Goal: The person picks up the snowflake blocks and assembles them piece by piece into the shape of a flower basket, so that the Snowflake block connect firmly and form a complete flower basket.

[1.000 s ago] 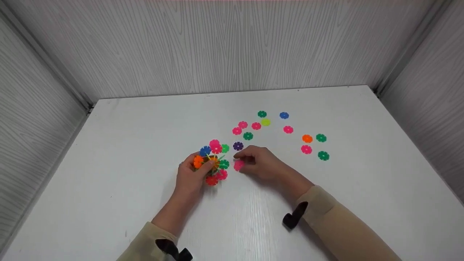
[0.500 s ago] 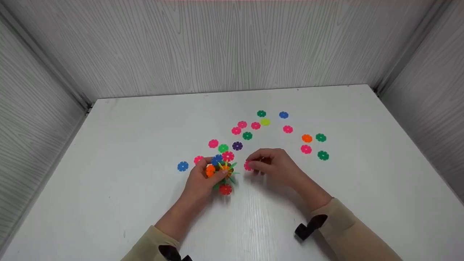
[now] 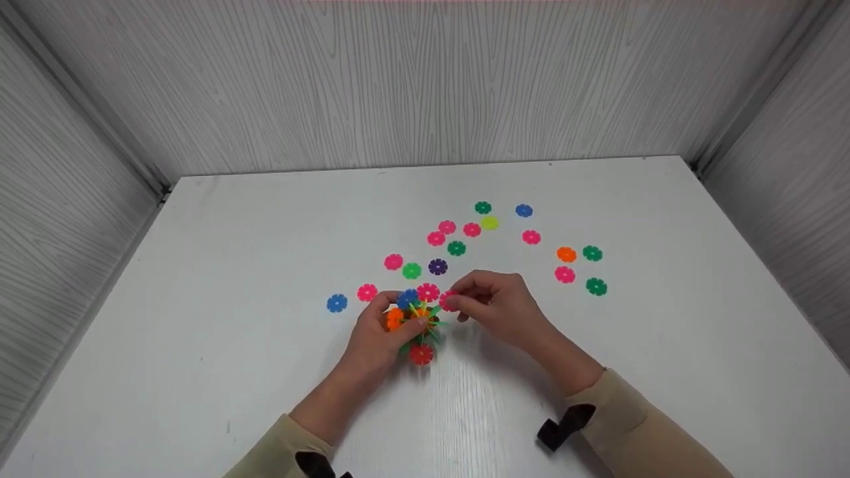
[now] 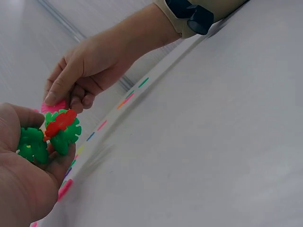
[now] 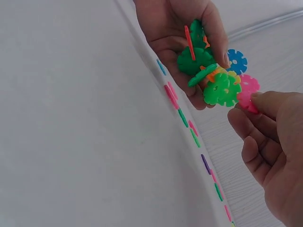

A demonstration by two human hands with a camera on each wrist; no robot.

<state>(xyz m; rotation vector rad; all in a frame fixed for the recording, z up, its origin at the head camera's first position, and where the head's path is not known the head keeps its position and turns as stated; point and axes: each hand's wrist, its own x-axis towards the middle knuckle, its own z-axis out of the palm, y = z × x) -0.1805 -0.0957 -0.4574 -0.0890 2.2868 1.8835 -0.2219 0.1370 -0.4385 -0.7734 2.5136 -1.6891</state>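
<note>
Bright pink marks the notched pink disc (image 5: 247,90) that the right hand (image 3: 501,305) pinches between thumb and finger at its outer edge, probably to leave the opposite rim bare. That rim meets or overlaps the cluster (image 5: 199,59), though whether the notches interlock I cannot tell. The left hand (image 3: 378,338) grips the cluster above the white table (image 3: 265,265), thumb across it and fingers curled behind, seemingly to steady it while keeping one side exposed. Loose discs (image 3: 456,248) lie flat beyond the hands, presumably for easy reach. The cluster looks like thin plastic: green, orange, blue and red rounds, scalloped like flowers, jutting out at many angles, some seen edge-on as spikes.
</note>
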